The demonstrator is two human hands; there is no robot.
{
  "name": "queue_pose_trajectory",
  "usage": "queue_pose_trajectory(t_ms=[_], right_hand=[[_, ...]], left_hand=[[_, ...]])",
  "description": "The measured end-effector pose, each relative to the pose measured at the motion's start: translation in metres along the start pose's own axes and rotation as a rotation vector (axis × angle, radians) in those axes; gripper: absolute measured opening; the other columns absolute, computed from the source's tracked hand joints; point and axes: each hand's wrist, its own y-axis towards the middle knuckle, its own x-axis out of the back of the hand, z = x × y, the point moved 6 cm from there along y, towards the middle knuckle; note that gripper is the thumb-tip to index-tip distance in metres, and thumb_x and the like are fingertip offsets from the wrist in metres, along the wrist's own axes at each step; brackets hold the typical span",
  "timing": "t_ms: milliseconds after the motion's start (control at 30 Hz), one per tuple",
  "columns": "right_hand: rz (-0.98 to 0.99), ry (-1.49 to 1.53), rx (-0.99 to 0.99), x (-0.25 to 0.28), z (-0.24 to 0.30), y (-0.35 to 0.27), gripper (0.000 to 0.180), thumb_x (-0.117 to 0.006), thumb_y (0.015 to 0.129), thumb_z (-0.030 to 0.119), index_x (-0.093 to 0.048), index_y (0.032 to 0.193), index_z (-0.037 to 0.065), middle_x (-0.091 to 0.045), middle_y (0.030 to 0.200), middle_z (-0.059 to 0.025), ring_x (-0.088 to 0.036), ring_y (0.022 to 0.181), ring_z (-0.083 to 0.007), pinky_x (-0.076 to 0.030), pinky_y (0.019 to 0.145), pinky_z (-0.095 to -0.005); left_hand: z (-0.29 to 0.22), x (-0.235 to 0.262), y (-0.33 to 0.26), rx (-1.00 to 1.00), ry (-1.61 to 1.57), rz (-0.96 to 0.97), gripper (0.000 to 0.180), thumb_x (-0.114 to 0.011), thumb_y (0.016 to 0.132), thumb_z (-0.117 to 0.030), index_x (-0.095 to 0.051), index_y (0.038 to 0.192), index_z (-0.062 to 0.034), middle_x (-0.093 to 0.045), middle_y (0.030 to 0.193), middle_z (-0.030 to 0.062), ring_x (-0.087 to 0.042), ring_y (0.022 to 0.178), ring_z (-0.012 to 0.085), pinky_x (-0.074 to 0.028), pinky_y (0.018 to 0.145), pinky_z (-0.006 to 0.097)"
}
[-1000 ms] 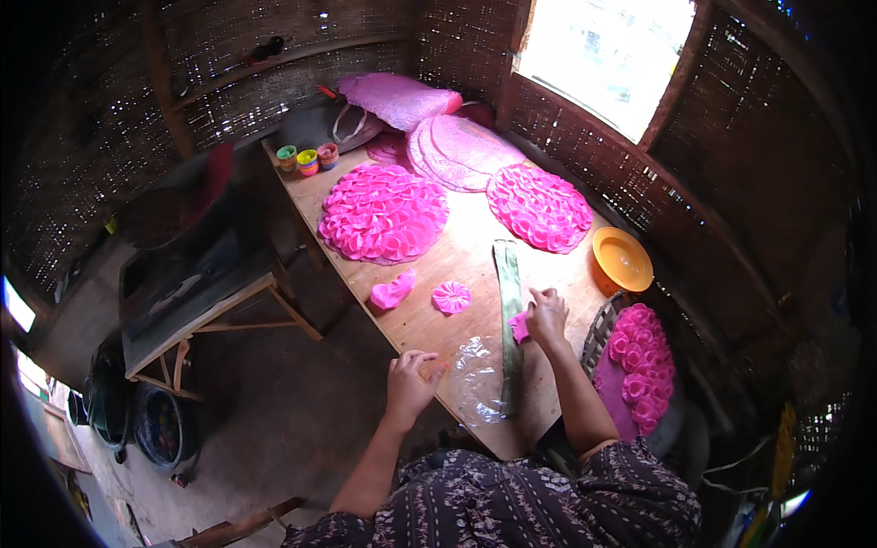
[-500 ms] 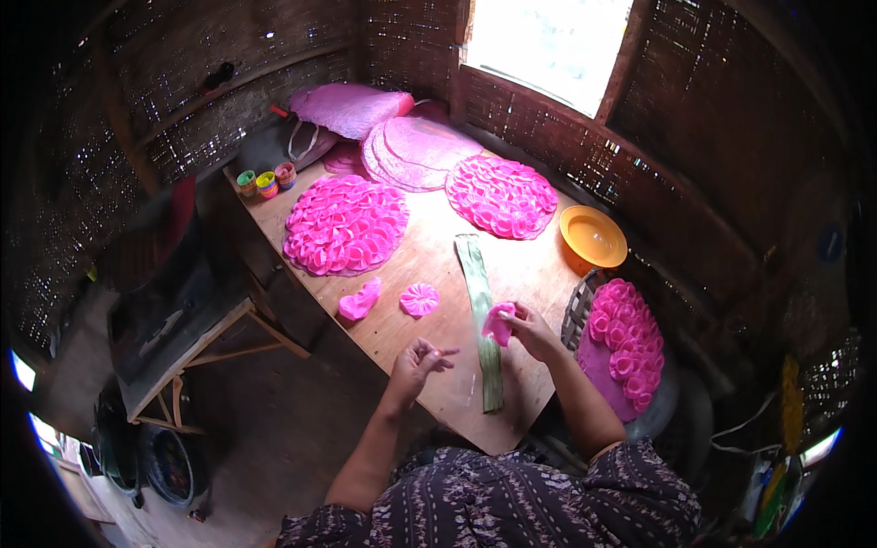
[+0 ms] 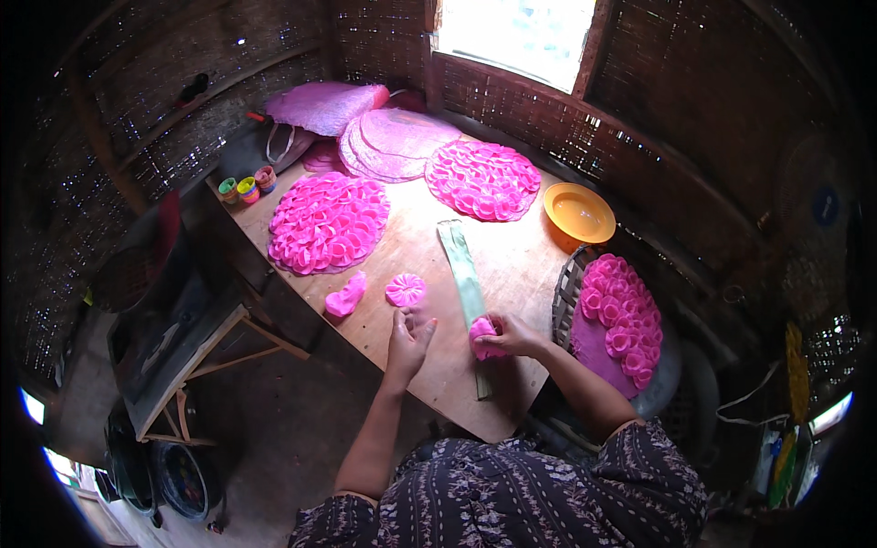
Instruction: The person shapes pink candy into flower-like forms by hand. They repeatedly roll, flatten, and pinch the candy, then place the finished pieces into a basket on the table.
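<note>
My right hand (image 3: pixel 517 336) pinches a soft pink lump (image 3: pixel 484 338), low over the lower half of a long, pale green leaf-like strip (image 3: pixel 462 269). Whether the lump touches the strip I cannot tell. Left of it, my left hand (image 3: pixel 407 345) hovers near the table edge, fingers apart and nothing seen in them. Just beyond those fingertips lies a round pink pleated rosette (image 3: pixel 406 289). A second, irregular pink lump (image 3: pixel 346 294) rests to its left. All of these are on or over the wooden table (image 3: pixel 411 228).
Two pink ruffled discs, a left one (image 3: pixel 329 222) and a right one (image 3: pixel 482 181), lie farther back. Behind are flat pink rounds (image 3: pixel 397 137). Small coloured cups (image 3: pixel 247 189) stand at the left edge. A yellow bowl (image 3: pixel 579 213) and a basket (image 3: pixel 568 297) with a half-covered pink disc (image 3: pixel 603 352) are right.
My right hand has lowered the pink lump toward the green strip. My left hand has moved up nearer the rosette, its fingers now pointing away from me. The view has shifted slightly.
</note>
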Motion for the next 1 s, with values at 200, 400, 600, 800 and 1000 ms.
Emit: queue_pose_trajectory(t_ms=[200, 400, 600, 800, 1000], right_hand=[[-0.307, -0.688, 0.24, 0.015, 0.006, -0.004, 0.043, -0.077, 0.077, 0.036, -0.064, 0.098, 0.002, -0.067, 0.093, -0.0185, -0.065, 0.088, -0.0332, -0.051, 0.078, -0.0409], [-0.276, -1.04, 0.182, 0.012, 0.017, 0.001, 0.067, -0.076, 0.065, 0.064, -0.065, 0.098, 0.007, -0.065, 0.095, -0.0171, -0.06, 0.098, -0.0373, -0.046, 0.084, -0.0488], [-0.215, -1.096, 0.082, 0.03, 0.024, 0.032, 0.07, -0.073, 0.066, 0.067, -0.065, 0.101, 0.007, -0.062, 0.099, -0.0163, -0.058, 0.102, -0.0368, -0.045, 0.084, -0.0495], [-0.237, -1.136, 0.078, 0.055, 0.032, 0.079, 0.065, -0.071, 0.071, 0.066, -0.066, 0.106, 0.011, -0.062, 0.104, -0.0159, -0.058, 0.105, -0.0364, -0.046, 0.086, -0.0519], [-0.291, -1.168, 0.089, 0.076, 0.048, 0.121, 0.068, -0.065, 0.073, 0.071, -0.065, 0.106, 0.012, -0.062, 0.108, -0.0163, -0.058, 0.106, -0.0371, -0.045, 0.087, -0.0528]], left_hand=[[-0.03, -0.048, -0.062, -0.255, 0.358, 0.26, 0.035, -0.07, 0.086, -0.014, -0.059, 0.116, -0.0003, -0.062, 0.118, 0.0189, -0.06, 0.107, 0.0342, -0.046, 0.094, 0.041], [0.015, -0.108, -0.114, -0.453, 0.944, 0.535, 0.056, -0.06, 0.091, -0.039, -0.057, 0.123, 0.0076, -0.055, 0.132, 0.024, -0.05, 0.126, 0.0372, -0.035, 0.11, 0.045], [0.028, -0.112, -0.116, -0.389, 0.976, 0.556, 0.059, -0.06, 0.091, -0.039, -0.057, 0.121, 0.0111, -0.055, 0.131, 0.0251, -0.05, 0.127, 0.036, -0.032, 0.112, 0.045], [0.02, -0.112, -0.114, -0.383, 0.978, 0.532, 0.058, -0.06, 0.09, -0.038, -0.057, 0.121, 0.0109, -0.056, 0.13, 0.0245, -0.051, 0.127, 0.0341, -0.033, 0.112, 0.043], [0.017, -0.111, -0.114, -0.366, 0.978, 0.517, 0.057, -0.062, 0.09, -0.035, -0.056, 0.122, 0.0118, -0.057, 0.129, 0.025, -0.052, 0.126, 0.0331, -0.034, 0.112, 0.042]])
